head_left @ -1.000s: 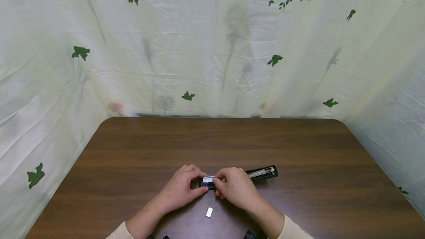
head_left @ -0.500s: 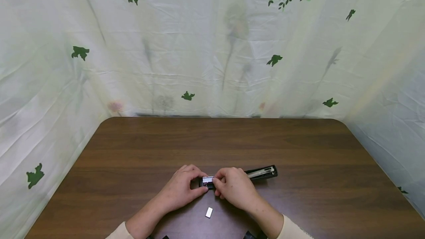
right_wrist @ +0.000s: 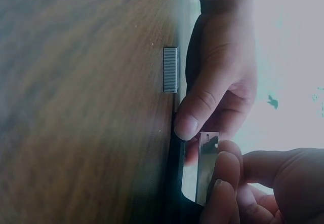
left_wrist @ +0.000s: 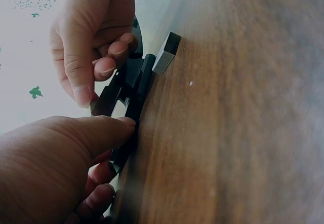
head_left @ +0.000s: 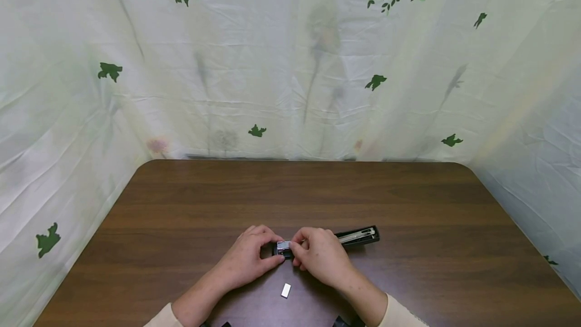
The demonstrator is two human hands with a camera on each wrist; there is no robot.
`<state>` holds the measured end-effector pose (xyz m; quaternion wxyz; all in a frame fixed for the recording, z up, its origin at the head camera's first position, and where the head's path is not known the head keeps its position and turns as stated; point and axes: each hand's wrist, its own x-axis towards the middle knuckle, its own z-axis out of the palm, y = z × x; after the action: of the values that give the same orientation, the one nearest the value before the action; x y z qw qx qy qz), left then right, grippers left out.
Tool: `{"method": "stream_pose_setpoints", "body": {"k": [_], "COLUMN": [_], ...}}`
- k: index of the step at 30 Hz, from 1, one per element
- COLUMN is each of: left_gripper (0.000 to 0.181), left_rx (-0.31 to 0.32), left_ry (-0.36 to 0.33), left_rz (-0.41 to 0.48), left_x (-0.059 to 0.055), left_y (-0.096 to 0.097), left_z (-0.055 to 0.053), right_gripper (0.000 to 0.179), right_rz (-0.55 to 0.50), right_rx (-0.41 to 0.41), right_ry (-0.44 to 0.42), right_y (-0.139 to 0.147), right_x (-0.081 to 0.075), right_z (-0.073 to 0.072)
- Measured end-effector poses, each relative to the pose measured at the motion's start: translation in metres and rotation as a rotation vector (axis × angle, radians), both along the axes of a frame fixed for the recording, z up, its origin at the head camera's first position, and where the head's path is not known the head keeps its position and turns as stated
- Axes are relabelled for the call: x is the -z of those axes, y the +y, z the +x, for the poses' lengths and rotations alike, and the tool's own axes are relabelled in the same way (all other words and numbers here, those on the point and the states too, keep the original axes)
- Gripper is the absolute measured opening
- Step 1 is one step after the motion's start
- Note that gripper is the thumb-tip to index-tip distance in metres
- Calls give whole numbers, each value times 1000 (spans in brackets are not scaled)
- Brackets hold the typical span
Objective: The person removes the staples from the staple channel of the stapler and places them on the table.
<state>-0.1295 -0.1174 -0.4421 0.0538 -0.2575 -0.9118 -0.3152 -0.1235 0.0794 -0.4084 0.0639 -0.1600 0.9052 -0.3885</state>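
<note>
A black stapler (head_left: 366,235) lies opened out on the table, its long top arm swung to the right with a metal channel showing. My left hand (head_left: 245,257) grips the stapler's left end between thumb and fingers. My right hand (head_left: 324,257) pinches at the metal magazine (right_wrist: 206,165) with thumb and fingertips, which partly hide it. In front of the hands lies a small silver block of staples (head_left: 285,290), apart from the stapler; its ridged side shows in the right wrist view. What sits inside the magazine is hidden by my fingers.
The brown wooden table (head_left: 290,191) reaches back to a pale curtain (head_left: 272,64) with green bird and leaf prints. Dark objects (head_left: 342,322) peek in at the bottom edge near the wrists. A tiny white speck (left_wrist: 191,83) lies on the wood.
My right thumb and fingertips have shifted very slightly left along the magazine. The left hand, the stapler and the block of staples stay in place.
</note>
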Motion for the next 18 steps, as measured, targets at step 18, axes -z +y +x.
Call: {"method": "stream_pose_setpoints", "body": {"k": [18], "left_gripper": [26], "left_rx": [4], "left_ry": [6], "left_rz": [-3], "left_x": [0], "left_y": [0], "left_z": [-1], "right_gripper": [10], "right_rz": [-42], "right_rx": [-26], "right_ry": [-3], "right_y": [-1], "right_x": [1], "right_z": [1]}}
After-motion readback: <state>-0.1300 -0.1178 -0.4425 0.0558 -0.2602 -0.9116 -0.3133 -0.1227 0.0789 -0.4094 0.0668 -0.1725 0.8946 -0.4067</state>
